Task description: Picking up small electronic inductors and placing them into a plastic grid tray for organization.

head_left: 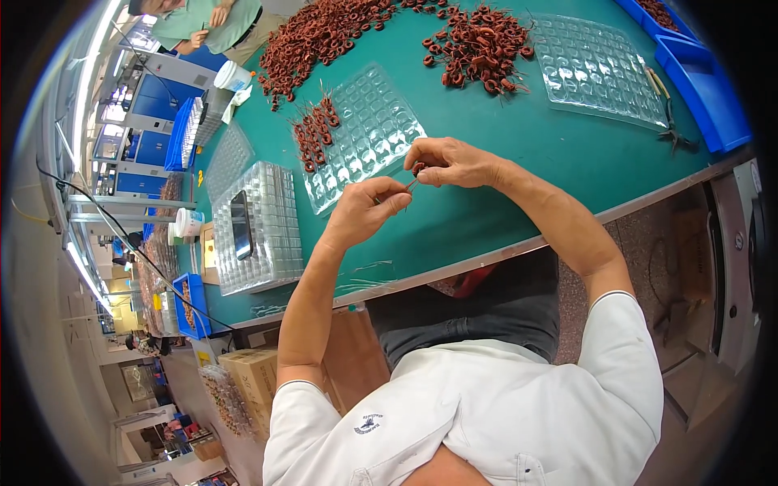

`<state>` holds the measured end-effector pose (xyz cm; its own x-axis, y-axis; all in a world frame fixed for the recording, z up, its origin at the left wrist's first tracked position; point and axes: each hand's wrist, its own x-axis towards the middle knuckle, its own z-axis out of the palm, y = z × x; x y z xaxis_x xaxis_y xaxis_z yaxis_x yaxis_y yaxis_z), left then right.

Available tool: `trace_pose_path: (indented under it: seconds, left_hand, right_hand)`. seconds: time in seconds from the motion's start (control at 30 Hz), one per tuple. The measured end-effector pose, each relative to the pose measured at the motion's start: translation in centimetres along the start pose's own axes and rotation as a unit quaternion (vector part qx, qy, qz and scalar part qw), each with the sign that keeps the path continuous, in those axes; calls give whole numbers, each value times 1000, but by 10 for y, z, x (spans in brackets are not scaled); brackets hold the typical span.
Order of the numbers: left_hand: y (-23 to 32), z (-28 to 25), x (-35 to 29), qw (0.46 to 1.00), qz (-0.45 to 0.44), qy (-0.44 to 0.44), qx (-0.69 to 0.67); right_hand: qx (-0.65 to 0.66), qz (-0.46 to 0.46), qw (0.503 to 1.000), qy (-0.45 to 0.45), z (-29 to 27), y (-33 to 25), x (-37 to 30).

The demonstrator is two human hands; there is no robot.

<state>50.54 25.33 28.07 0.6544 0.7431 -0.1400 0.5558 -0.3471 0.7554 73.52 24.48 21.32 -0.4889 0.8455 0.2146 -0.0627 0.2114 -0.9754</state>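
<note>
Over the near part of the green table, my two hands meet at a small reddish-brown wire-wound ring coil [418,168]. Fingers and thumb of my right hand [458,164] are closed round the coil. My left hand [363,212] pinches the thin wire leads [411,184] below it; its fingertips partly hide them. Just beyond my hands lies a clear plastic tray [369,121] with round pockets. Rows of similar coils [314,134], leads sticking up, fill its left part. Farther back are a large heap of coils [316,40] and a smaller heap [478,49].
A second clear tray [596,69] lies at the right, with pliers [674,130] and a blue bin [701,93] beside it. Left, a phone [241,225] rests on stacked trays [271,219]. A person in a green shirt [207,24] is across the table.
</note>
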Motion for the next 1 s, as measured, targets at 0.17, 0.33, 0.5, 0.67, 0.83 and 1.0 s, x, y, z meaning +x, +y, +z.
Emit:
trace_pose_path:
  seconds: [0.17,0.33,0.5,0.67,0.83,1.0]
  left_hand:
    - [-2,1,1,1000,-8,-20,-11]
    - [-5,0,2,998,-16,-56,-10]
    - [-8,-1,7,971,158,44,171]
    - [-16,8,5,989,94,89,64]
    - [-16,24,1,979,-17,143,-146]
    - [-11,43,-3,961,-48,193,-190]
  right_hand:
    - [-28,-9,1000,-8,-1,2,-1]
    - [-83,-8,995,-60,-2,-1,-1]
    - [-85,18,994,-74,-6,-1,0]
    - [-63,4,997,-50,-3,-3,0]
    - [-102,-18,994,44,4,-1,2]
    - [-43,-2,995,86,8,7,4]
